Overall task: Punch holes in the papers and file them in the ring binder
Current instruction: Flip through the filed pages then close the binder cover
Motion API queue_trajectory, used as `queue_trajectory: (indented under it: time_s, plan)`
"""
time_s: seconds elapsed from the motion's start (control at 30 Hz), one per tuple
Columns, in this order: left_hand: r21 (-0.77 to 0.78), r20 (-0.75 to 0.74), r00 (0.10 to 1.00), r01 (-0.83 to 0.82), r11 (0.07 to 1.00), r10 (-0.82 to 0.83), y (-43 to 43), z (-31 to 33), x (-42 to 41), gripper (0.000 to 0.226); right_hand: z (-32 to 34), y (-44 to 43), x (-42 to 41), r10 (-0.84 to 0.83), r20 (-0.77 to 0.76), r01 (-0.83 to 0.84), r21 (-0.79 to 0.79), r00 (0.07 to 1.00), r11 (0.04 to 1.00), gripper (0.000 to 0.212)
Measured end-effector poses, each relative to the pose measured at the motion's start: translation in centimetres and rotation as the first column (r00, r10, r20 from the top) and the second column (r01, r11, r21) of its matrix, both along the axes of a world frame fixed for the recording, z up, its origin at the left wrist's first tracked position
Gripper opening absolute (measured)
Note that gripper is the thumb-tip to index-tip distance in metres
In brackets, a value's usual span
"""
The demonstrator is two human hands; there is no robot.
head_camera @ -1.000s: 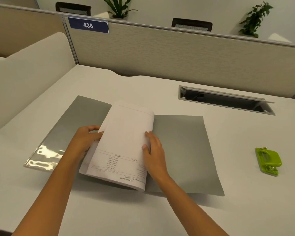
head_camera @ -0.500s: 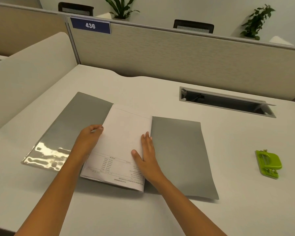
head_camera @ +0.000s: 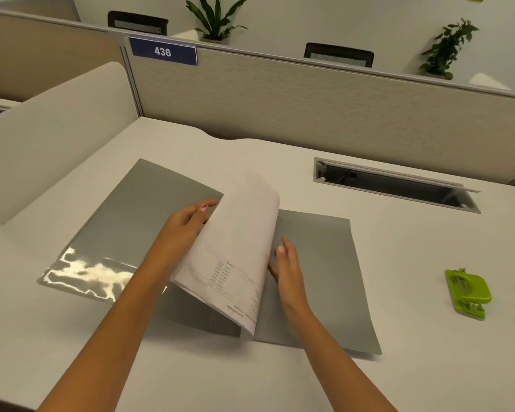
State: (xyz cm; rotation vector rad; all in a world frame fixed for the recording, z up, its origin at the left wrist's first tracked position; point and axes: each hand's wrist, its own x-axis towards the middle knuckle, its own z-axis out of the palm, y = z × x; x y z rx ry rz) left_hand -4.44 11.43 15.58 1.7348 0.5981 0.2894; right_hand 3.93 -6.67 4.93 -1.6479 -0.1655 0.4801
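Ease the papers (head_camera: 235,242) up from the open ring binder (head_camera: 324,281) without creasing the curl. Behind the raised edge, left hand (head_camera: 185,227) — thumb hidden, so pinching or merely propping, hard to tell. Flat on the binder beside them, right hand (head_camera: 289,272), fingers straight. Inside the binder — only those sheets; no rings visible.

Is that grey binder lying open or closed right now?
Open: the grey binder lies spread flat on the desk, both covers showing, with the papers arching over its middle.
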Motion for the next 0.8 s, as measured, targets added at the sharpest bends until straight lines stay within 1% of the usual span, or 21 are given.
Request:
queue_trajectory:
  time_s: [0.07,0.17,0.2,0.27,0.33,0.4,0.43,0.5,0.57,0.6,0.67,0.73,0.77,0.8]
  plan:
    - [-0.056,0.039,0.998,0.041,0.998,-0.039,-0.7,0.4,0.2,0.031,-0.1,-0.8,0.6,-0.055,-0.021,0.056,0.053,0.998,0.997,0.052]
    - [-0.112,0.082,0.994,0.076,0.991,-0.067,-0.8,0.2,0.3,0.033,0.8,-2.0,1.4,-0.141,-0.114,0.161,0.193,0.983,0.968,0.048]
    - [-0.115,0.083,0.994,0.081,0.99,-0.071,-0.7,0.0,0.2,0.034,1.2,-2.4,1.7,-0.174,-0.155,0.207,0.228,0.972,0.951,0.048]
    - [-0.092,0.064,0.997,0.057,0.994,-0.052,-0.2,-0.5,0.0,0.035,2.1,-3.5,2.4,-0.23,-0.25,0.29,0.236,0.94,0.928,0.048]
    - [-0.054,0.032,0.999,0.013,0.998,-0.011,0.6,-1.1,-0.4,0.035,3.3,-4.9,2.8,-0.184,-0.351,0.281,0.249,0.918,0.927,0.055]
    - [-0.015,0.011,0.999,-0.044,0.999,0.044,1.5,-1.6,-0.9,0.037,4.3,-6.5,2.9,-0.116,-0.43,0.264,0.302,0.895,0.916,0.056]
    - [0.034,0.008,0.997,-0.081,0.996,0.081,2.0,-1.7,-1.2,0.039,4.4,-7.3,3.1,-0.114,-0.431,0.267,0.314,0.895,0.911,0.055]
    - [0.191,0.0,0.987,-0.16,0.969,0.163,3.0,-1.6,-1.8,0.042,4.4,-8.7,3.5,-0.141,-0.372,0.254,0.274,0.918,0.928,0.049]
    - [0.36,-0.026,0.966,-0.229,0.904,0.256,3.9,-0.9,-2.4,0.04,4.7,-9.7,3.7,-0.098,-0.362,0.184,0.213,0.927,0.959,0.035]
    - [0.437,-0.039,0.953,-0.254,0.863,0.3,4.4,-0.5,-2.6,0.039,4.7,-9.8,3.7,-0.075,-0.371,0.147,0.168,0.925,0.975,0.032]
    - [0.558,-0.034,0.937,-0.272,0.784,0.348,5.9,0.0,-2.6,0.038,4.0,-10.1,4.0,-0.098,-0.362,0.128,0.061,0.927,0.99,0.03]
    - [0.66,-0.043,0.922,-0.263,0.703,0.385,7.9,-0.1,-2.3,0.038,3.1,-10.0,4.5,-0.158,-0.302,0.152,-0.044,0.94,0.987,0.033]
    - [0.703,-0.097,0.903,-0.236,0.671,0.419,8.7,-0.3,-2.2,0.038,2.7,-10.0,4.7,-0.175,-0.274,0.158,-0.085,0.946,0.984,0.034]
    - [0.718,-0.172,0.871,-0.209,0.664,0.46,9.5,-0.3,-2.0,0.039,2.4,-10.0,4.8,-0.18,-0.26,0.157,-0.109,0.949,0.982,0.034]
